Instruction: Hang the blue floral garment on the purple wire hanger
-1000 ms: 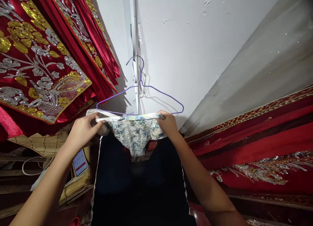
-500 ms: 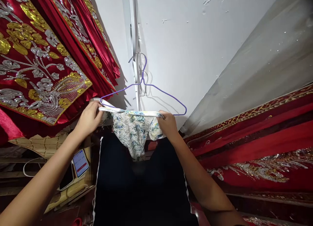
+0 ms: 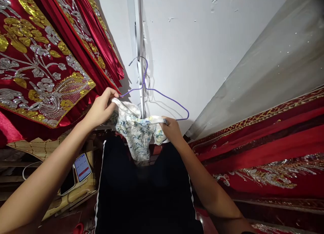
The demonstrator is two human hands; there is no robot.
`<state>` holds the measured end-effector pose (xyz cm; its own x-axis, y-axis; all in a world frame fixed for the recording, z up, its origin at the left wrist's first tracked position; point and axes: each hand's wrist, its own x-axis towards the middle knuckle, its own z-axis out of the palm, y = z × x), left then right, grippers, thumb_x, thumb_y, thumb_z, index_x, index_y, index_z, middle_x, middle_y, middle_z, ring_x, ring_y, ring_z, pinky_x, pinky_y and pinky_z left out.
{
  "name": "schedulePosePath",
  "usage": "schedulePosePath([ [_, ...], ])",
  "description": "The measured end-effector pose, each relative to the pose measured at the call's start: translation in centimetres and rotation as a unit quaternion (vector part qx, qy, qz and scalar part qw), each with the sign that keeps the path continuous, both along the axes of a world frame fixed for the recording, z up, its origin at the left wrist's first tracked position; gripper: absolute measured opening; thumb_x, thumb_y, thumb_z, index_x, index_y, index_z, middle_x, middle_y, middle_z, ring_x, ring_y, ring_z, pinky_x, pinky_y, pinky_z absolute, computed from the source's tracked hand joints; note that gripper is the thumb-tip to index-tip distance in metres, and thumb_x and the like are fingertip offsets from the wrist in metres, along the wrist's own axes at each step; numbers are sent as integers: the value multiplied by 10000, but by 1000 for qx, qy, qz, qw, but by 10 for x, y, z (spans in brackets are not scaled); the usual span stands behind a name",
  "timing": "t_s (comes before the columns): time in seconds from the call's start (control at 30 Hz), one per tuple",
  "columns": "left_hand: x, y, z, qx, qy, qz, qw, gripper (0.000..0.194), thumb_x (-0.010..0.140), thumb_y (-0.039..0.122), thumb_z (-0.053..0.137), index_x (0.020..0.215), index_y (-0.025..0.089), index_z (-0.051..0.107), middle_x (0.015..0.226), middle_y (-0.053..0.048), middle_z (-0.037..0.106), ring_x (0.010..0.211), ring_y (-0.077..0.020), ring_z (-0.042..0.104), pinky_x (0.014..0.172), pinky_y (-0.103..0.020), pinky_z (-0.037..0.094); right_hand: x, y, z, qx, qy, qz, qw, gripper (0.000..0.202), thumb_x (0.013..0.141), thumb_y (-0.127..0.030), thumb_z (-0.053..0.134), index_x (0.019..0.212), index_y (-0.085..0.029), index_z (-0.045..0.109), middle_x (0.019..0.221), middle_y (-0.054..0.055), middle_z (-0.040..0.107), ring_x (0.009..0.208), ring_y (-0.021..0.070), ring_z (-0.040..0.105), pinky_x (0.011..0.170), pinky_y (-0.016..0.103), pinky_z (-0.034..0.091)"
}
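Through the head view I have the left hand's [image 3: 101, 107] grip closed on the band of the patterned garment [image 3: 138, 136], up beside the purple hanger's [image 3: 167, 96] left arm. My right hand [image 3: 173, 130] pinches the band's other end; the garment droops between them, hiding most of the hanger's lower bar.

The person's left forearm [image 3: 54, 163] is slanting up from the lower left, and the left hand [image 3: 104, 104] is pinching between thumb and fingers, sitting higher than the right hand [image 3: 172, 130]. The right forearm [image 3: 206, 185] is angling in from the lower right, with the right hand's fingers curling into a grip. Both forearms are showing bare.
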<state>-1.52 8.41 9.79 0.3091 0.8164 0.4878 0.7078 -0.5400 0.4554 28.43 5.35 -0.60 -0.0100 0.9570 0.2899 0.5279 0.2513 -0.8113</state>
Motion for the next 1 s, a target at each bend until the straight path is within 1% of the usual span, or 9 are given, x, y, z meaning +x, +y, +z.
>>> schedulePosePath([
  [0.1,7,8,0,25,9,-38,999,490,853,109,421,1329,183,510,1178,-89,682,1064,-209,649,974,-358,492,2,-11,-3,13,20,11,1000,93,811,-257,528,816,-222,614,607,-45,503,576,137,441,566,264,314],
  [0.23,6,13,-6,55,82,-45,994,439,850,78,405,1225,164,616,1153,-114,634,1092,-248,610,983,-398,487,32,-25,8,135,65,-139,979,252,745,-234,608,986,-211,681,870,38,659,639,150,509,580,277,372],
  [0.33,6,10,-9,75,89,-38,992,418,879,97,426,1244,179,613,1107,-106,570,1047,-243,582,955,-400,493,68,-24,28,109,117,-194,968,280,720,-293,703,982,-192,692,861,61,660,627,158,510,547,280,375],
  [0.47,4,7,-12,104,70,-13,992,353,903,137,466,1203,207,638,1154,-103,511,1097,-243,550,998,-411,467,106,-19,60,-43,91,-49,994,310,693,-430,805,729,-167,646,629,-4,519,557,123,427,489,248,295],
  [0.57,1,8,-16,101,40,29,994,286,917,176,459,1112,200,667,1113,-99,527,1080,-250,557,974,-408,469,115,-22,79,-104,9,61,993,451,786,-550,739,639,-172,543,592,-24,430,540,96,362,483,236,255],
  [0.73,-4,6,-13,81,28,85,993,255,908,204,430,1022,215,658,963,-75,572,932,-248,566,864,-380,466,98,-29,105,-202,-90,106,970,568,871,-665,610,586,-186,499,523,-26,407,462,82,325,419,233,229],
  [0.87,2,9,-4,67,-5,90,994,297,912,203,360,902,229,656,904,-55,654,917,-241,576,867,-363,449,76,-28,132,-259,-65,256,929,665,875,-749,527,515,-193,479,469,-15,403,421,78,324,391,235,269],
  [0.93,11,11,-4,49,-43,86,994,314,902,201,344,873,222,656,901,-51,680,906,-236,589,830,-346,457,64,-20,141,-245,11,257,935,635,836,-781,555,596,-192,545,518,0,485,453,98,412,421,240,357],
  [1.0,19,12,-8,27,-69,76,994,313,896,204,347,875,213,659,879,-46,687,885,-234,598,790,-335,462,51,-6,139,-200,84,188,958,587,802,-780,606,690,-204,590,565,8,536,489,129,489,454,263,421],
])
